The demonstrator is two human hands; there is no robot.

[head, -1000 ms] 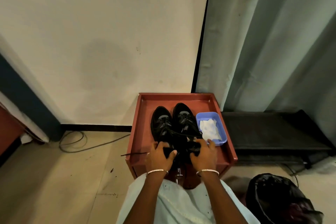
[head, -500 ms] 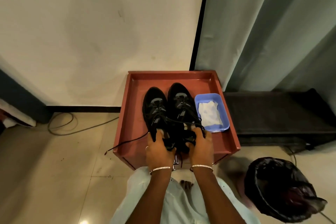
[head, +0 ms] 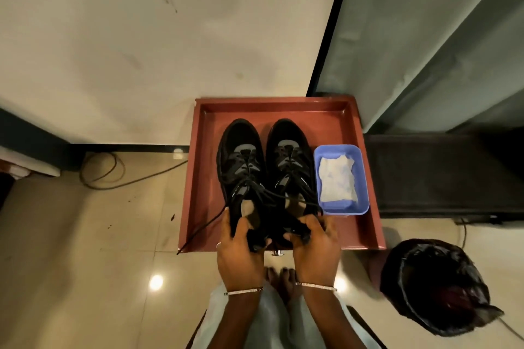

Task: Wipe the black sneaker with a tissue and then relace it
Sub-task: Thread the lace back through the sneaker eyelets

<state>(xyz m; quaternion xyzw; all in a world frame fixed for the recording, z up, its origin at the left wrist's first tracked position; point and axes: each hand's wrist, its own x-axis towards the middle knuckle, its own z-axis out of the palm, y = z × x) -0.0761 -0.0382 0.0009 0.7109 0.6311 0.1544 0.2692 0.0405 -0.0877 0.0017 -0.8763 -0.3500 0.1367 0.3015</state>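
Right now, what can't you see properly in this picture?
Head view:
- Heels of the left sneaker and right sneaker: covered by the left hand and right hand gripping them.
- Inside the bin bag: too dark.
- Tissue in the blue tub: one sheet or several, unclear.

left hand: grip closed, thumb forward | right hand: grip closed | forearms: parallel, extended
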